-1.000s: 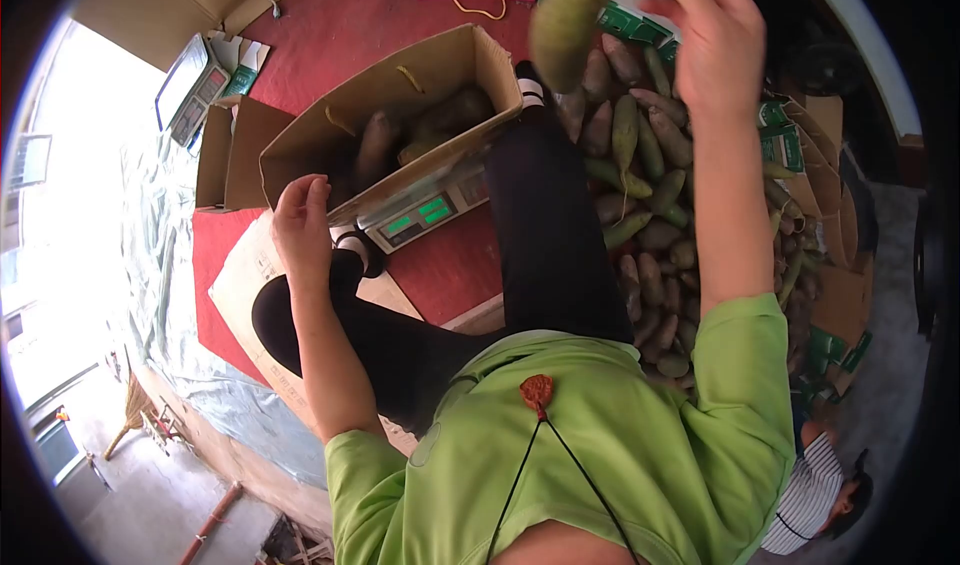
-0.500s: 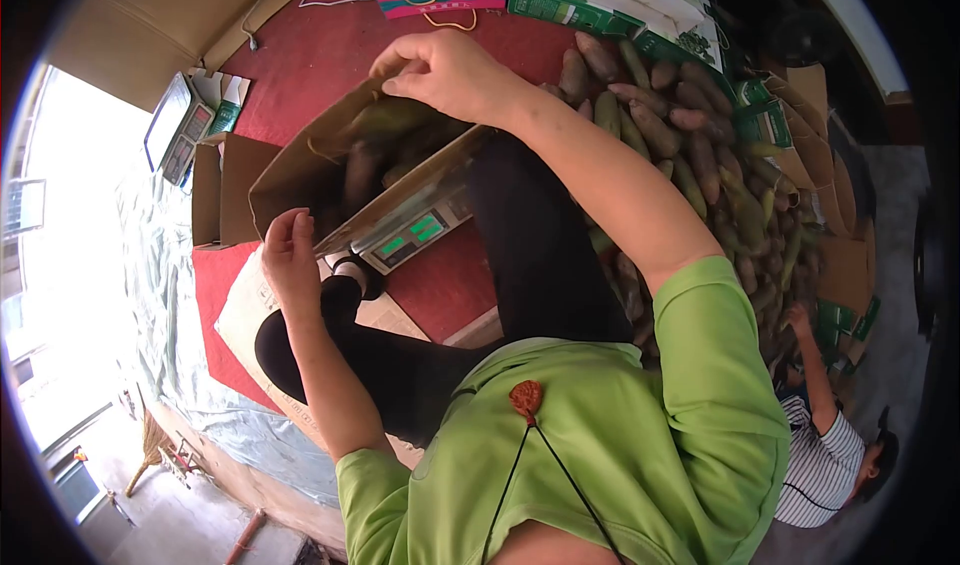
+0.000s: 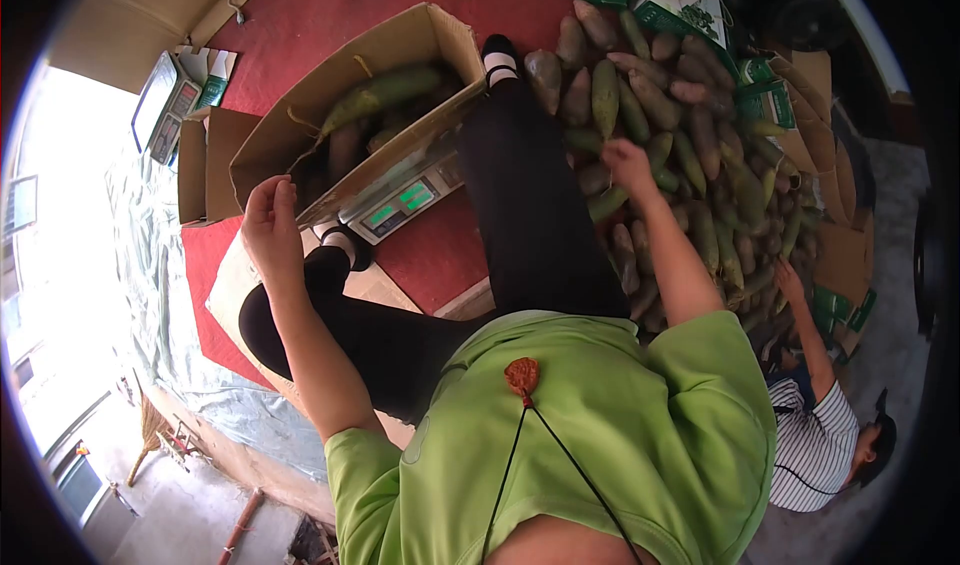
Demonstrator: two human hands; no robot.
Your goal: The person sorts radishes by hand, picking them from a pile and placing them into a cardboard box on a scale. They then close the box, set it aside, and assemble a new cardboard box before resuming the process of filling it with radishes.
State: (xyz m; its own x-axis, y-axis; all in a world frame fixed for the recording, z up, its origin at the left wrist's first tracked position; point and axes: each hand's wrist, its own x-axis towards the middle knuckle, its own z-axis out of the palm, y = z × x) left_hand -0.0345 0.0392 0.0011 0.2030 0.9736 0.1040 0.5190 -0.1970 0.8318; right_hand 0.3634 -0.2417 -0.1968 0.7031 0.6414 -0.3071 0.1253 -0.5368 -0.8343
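An open cardboard box [image 3: 370, 180] holds several long radishes, with a green radish [image 3: 378, 98] on top. It sits tilted on a digital scale [image 3: 392, 213] whose display glows green. My left hand [image 3: 272, 215] is closed at the box's near left corner, its fingers on the cardboard edge. Over the left side of a large radish pile [image 3: 700, 155], green and purplish, is my right hand [image 3: 630, 170]. Its fingers are curled in among the radishes; what they hold, if anything, is too small to make out.
A smaller open carton [image 3: 215, 170] and another scale [image 3: 175, 115] stand at the left on the red floor covering [image 3: 300, 35]. Green-and-white cartons [image 3: 640, 5] lie behind the pile. At the right, a person in a striped shirt [image 3: 815, 450] reaches into the pile.
My right hand has left the box's far rim and moved right and down to the pile. My left hand stays at the box corner. The top green radish now shows fully.
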